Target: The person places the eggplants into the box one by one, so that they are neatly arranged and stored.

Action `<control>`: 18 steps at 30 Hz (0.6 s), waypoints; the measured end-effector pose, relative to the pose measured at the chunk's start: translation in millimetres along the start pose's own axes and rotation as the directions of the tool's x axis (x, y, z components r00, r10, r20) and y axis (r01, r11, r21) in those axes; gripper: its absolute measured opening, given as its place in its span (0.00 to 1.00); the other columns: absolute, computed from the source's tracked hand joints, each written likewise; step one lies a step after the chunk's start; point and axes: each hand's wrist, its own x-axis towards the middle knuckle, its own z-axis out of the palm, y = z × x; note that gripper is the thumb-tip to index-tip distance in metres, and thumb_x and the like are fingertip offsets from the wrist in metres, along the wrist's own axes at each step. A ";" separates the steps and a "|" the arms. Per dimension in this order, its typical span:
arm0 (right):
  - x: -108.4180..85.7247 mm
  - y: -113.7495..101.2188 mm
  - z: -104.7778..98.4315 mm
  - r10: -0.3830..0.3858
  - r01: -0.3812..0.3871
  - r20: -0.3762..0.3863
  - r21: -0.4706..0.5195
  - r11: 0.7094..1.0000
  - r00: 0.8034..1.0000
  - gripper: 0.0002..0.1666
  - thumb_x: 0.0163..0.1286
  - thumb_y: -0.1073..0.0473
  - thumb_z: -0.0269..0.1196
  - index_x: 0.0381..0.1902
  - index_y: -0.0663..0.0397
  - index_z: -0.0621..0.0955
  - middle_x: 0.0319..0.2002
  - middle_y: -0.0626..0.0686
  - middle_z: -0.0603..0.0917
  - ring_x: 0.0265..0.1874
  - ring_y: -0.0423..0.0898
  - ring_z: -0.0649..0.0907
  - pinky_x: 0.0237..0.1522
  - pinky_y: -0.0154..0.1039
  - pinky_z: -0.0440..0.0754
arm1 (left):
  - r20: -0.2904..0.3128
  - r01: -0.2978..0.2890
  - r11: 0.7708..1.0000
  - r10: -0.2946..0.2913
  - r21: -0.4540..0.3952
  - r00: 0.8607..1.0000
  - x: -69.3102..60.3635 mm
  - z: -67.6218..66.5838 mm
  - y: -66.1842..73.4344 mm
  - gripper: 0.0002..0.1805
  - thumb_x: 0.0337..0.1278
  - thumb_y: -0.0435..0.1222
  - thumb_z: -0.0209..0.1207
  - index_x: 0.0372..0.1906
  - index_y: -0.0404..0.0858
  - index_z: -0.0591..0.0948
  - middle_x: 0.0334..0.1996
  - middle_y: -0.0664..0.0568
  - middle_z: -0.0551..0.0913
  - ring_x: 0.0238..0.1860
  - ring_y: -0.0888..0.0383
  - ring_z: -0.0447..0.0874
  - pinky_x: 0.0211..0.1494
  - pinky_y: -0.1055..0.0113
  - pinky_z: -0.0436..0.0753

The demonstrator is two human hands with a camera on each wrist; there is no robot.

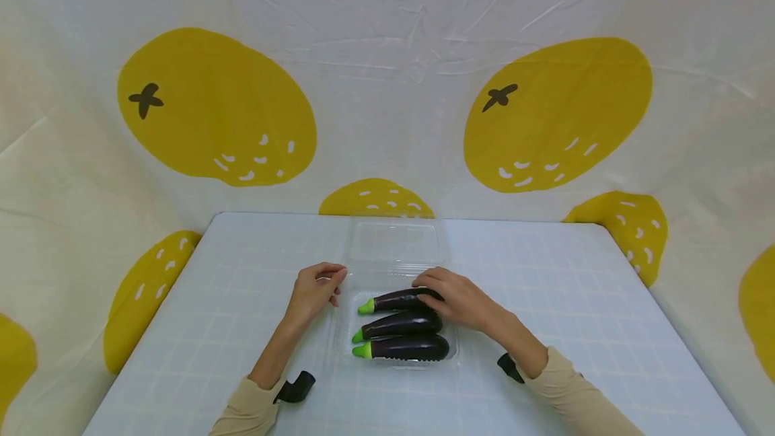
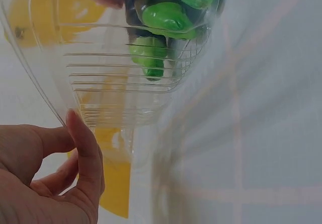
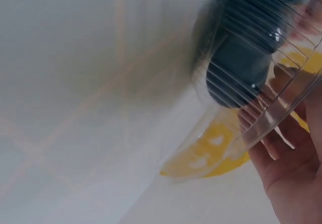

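Observation:
Three dark eggplants with green stem ends lie side by side in a clear plastic clamshell container (image 1: 344,335), stems pointing left. My right hand (image 1: 457,298) reaches in from the right and holds the rounded end of the farthest eggplant (image 1: 396,301), fingers over it and thumb on its near side. The middle eggplant (image 1: 402,324) and the nearest eggplant (image 1: 412,347) lie untouched. My left hand (image 1: 313,293) is at the container's left side; in the left wrist view, its thumb and finger pinch the clear rim (image 2: 59,114). The ribbed wall partly blurs the right fingers (image 3: 261,114) in the right wrist view.
The container's hinged lid (image 1: 396,242) lies folded back toward the table's far edge. A pale checked cloth covers the table (image 1: 545,274). Behind stands a white curtain (image 1: 387,106) printed with large yellow fruit. Black straps (image 1: 295,387) show at both wrists.

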 end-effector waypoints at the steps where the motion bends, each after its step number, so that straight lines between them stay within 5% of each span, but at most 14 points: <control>1: -1.2 0.7 -1.0 0.002 -0.002 -0.007 -0.004 1.000 1.000 0.12 0.69 0.63 0.70 0.49 0.57 0.85 0.48 0.51 0.86 0.49 0.47 0.85 0.48 0.42 0.86 | -0.001 0.003 1.000 -0.003 0.002 1.000 0.1 -0.3 -0.1 0.12 0.69 0.33 0.65 0.49 0.28 0.85 0.37 0.35 0.84 0.22 0.55 0.79 0.23 0.70 0.82; 18: -23.6 16.3 -7.1 0.012 -0.016 -0.178 -0.021 1.000 0.984 0.16 0.60 0.71 0.74 0.45 0.57 0.85 0.47 0.51 0.84 0.48 0.48 0.83 0.48 0.43 0.87 | 0.004 0.036 0.999 -0.036 0.040 0.999 0.4 -2.0 0.9 0.13 0.69 0.35 0.65 0.50 0.31 0.85 0.38 0.37 0.85 0.23 0.55 0.79 0.26 0.71 0.83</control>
